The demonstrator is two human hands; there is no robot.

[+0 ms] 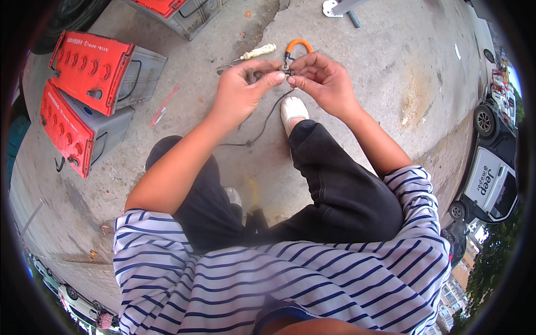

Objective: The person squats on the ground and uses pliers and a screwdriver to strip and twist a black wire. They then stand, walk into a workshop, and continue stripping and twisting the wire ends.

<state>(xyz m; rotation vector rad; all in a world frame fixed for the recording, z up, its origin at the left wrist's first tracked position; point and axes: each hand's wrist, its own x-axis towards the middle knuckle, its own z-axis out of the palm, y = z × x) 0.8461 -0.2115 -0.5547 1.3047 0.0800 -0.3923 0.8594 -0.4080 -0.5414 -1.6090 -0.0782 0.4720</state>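
While I am crouching over the concrete ground [357, 72], my left hand [241, 89] and right hand [322, 81] are both pinching a small dark connector [287, 71] between their fingertips, up in front of my white shoe [292, 109]. An orange cable loop [297, 44] is rising from it, and a thin black wire [262, 127] is trailing down. A screwdriver [248, 56] is lying just beyond; red-topped batteries [89, 84] are sitting well apart to my left.

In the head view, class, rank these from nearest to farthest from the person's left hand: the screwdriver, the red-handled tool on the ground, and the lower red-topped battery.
1. Screwdriver, just above the left hand.
2. Red-handled tool, on the concrete to its left.
3. Lower red-topped battery, far left.
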